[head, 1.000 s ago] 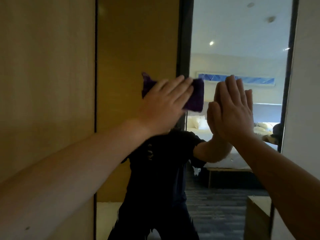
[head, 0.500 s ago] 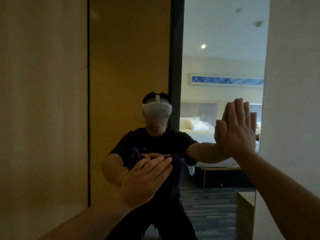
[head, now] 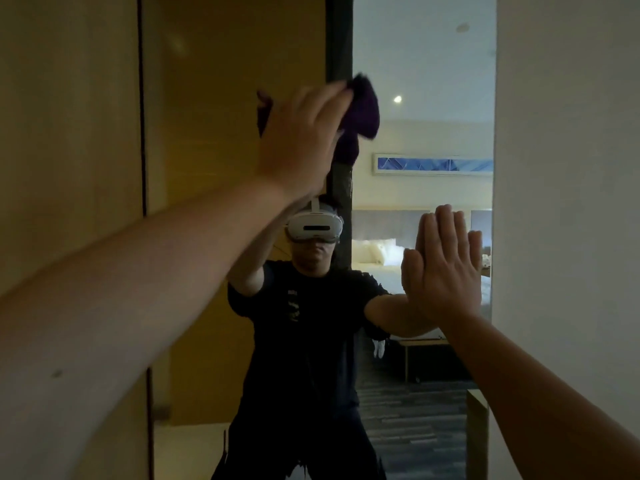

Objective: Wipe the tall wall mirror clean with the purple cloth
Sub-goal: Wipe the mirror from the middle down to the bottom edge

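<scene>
Wooden panelling is flanking the mirror; left hand is pressing the purple cloth high mid-wipe, right hand is bracing flat and empty; next comes a downward stroke.

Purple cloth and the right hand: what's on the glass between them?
Only bare mirror separates the purple cloth from the right hand, showing the reflected room, in the head view.

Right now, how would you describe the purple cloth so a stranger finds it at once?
Find the tall mirror between wooden panel and white wall. High on its glass, the left hand presses the purple cloth: dark, crumpled, the only fabric there.
</scene>
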The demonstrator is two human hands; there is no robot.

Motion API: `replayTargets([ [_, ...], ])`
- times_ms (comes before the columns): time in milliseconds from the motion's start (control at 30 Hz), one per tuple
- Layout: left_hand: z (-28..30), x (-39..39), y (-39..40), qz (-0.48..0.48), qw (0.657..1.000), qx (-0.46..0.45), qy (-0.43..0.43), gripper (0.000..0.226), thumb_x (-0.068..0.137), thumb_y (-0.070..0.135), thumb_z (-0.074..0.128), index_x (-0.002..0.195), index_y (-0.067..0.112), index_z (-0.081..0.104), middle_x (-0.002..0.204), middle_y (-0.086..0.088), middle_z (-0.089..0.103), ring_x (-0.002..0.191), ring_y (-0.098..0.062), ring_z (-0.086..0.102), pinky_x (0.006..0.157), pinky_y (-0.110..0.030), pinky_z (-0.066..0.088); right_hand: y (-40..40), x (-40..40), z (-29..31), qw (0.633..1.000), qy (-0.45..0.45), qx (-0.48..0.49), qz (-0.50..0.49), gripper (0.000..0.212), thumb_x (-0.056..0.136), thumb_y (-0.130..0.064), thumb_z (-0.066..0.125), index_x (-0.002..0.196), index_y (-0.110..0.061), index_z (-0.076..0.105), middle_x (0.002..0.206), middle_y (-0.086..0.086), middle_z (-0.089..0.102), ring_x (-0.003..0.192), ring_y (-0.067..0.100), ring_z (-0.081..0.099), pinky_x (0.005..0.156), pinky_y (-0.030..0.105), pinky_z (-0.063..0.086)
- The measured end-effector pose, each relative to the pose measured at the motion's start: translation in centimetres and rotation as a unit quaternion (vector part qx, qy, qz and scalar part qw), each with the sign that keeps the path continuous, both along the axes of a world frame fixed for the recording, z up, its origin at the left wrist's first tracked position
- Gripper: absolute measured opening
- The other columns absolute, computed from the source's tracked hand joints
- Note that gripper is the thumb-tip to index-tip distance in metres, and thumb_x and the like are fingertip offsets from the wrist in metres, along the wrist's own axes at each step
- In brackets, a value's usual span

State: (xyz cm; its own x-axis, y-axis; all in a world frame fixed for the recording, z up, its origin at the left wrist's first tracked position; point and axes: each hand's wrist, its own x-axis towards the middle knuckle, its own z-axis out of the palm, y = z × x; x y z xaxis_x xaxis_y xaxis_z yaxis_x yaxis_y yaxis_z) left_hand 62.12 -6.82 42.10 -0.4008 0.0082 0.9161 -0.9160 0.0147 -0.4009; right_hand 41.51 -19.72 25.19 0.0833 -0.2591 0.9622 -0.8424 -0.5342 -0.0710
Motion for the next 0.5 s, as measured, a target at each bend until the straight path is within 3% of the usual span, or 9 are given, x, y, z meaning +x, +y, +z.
replayTargets([
  [100, 4.6, -1.6, -0.1, 0.033, 0.999, 0.011, 0.016, 0.045, 0.099, 0.022, 0.037, 0.139, 0.007, 0.052, 0.141, -0.009, 0.055, 0.129, -0.032, 0.050, 0.110, -0.043, 0.034, -0.1, 0.0, 0.0, 1.000, 0.001, -0.006, 0.001, 0.063, 0.104, -0.048, 0.015, 0.157, -0.015, 0.007, 0.165, 0.006, -0.002, 0.153, 0.022, -0.009, 0.123, 0.047, -0.004],
  [233, 6.4, -1.9, -1.9, 0.093, 0.992, 0.089, 0.006, 0.046, 0.106, 0.023, 0.040, 0.150, 0.012, 0.038, 0.158, -0.005, 0.034, 0.146, -0.028, 0.028, 0.118, -0.044, 0.021, -0.3, 0.1, -0.1, 1.000, 0.001, -0.015, -0.001, 0.061, 0.104, -0.047, 0.015, 0.156, -0.016, 0.005, 0.165, 0.006, -0.001, 0.153, 0.022, -0.008, 0.123, 0.046, -0.004],
  [367, 3.3, -1.2, -3.6, 0.106, 0.989, 0.104, -0.019, 0.051, 0.105, 0.036, 0.040, 0.151, 0.014, 0.036, 0.162, -0.006, 0.028, 0.149, -0.027, 0.023, 0.120, -0.047, 0.019, -0.6, -0.1, -0.2, 1.000, 0.004, -0.019, -0.001, 0.061, 0.104, -0.048, 0.014, 0.156, -0.017, 0.005, 0.165, 0.006, -0.002, 0.153, 0.022, -0.008, 0.123, 0.047, -0.003],
  [500, -4.6, -1.2, -3.5, 0.110, 0.986, 0.101, -0.070, 0.055, 0.102, 0.038, 0.045, 0.149, 0.009, 0.041, 0.158, -0.012, 0.034, 0.146, -0.031, 0.029, 0.118, -0.050, 0.022, -0.5, -0.1, -0.2, 1.000, -0.004, -0.027, 0.009, 0.060, 0.104, -0.046, 0.017, 0.154, -0.016, 0.005, 0.165, 0.007, 0.002, 0.153, 0.022, -0.007, 0.123, 0.048, -0.001],
])
